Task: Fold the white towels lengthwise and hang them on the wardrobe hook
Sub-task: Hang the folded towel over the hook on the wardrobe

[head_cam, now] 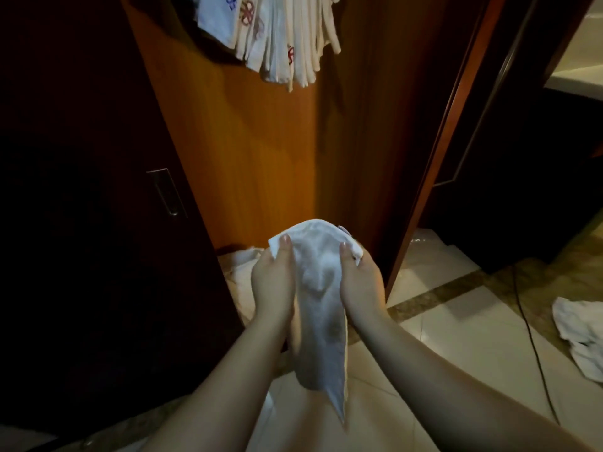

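A white towel point(321, 305) hangs in a long narrow strip between my hands, in front of the wooden wardrobe side point(261, 151). My left hand point(272, 282) pinches its top left edge with thumb on the cloth. My right hand point(357, 278) grips the top right edge. Several white towels point(280, 37), some with red or blue embroidery, hang bunched at the top of the wardrobe panel; the hook itself is hidden.
A dark wardrobe door with a metal handle point(166, 192) stands at the left. More white cloth point(243, 259) lies on the floor by the wardrobe base. A crumpled white towel point(580, 334) lies on the tiled floor at right, beside a black cable point(532, 340).
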Tool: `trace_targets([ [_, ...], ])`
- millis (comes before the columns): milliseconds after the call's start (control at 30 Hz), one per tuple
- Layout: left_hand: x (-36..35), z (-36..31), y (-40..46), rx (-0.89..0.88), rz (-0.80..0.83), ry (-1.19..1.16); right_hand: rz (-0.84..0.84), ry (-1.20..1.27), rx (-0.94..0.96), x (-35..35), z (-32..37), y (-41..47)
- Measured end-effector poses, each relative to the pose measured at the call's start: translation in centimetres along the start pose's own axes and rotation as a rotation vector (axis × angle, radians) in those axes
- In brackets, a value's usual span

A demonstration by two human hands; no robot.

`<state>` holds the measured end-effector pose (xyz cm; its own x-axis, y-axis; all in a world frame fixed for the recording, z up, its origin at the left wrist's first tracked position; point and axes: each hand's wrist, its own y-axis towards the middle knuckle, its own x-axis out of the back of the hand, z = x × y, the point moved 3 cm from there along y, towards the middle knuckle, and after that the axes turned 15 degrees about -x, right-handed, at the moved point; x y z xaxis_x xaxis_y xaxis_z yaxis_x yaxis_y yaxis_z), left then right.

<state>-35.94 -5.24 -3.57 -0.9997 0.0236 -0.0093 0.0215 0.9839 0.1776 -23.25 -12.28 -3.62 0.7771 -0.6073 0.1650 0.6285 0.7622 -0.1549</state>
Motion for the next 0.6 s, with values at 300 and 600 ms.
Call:
trace_targets([
  [300,-1.2,-3.0,-4.7,-0.138,0.175,0.043,0.151,0.014,0.006,-1.6,0.2,-2.0],
  [600,-1.8,-3.4,-4.0,-0.111,0.396,-0.033,0.308,0.053,-0.02,-0.6,1.6,-1.4],
])
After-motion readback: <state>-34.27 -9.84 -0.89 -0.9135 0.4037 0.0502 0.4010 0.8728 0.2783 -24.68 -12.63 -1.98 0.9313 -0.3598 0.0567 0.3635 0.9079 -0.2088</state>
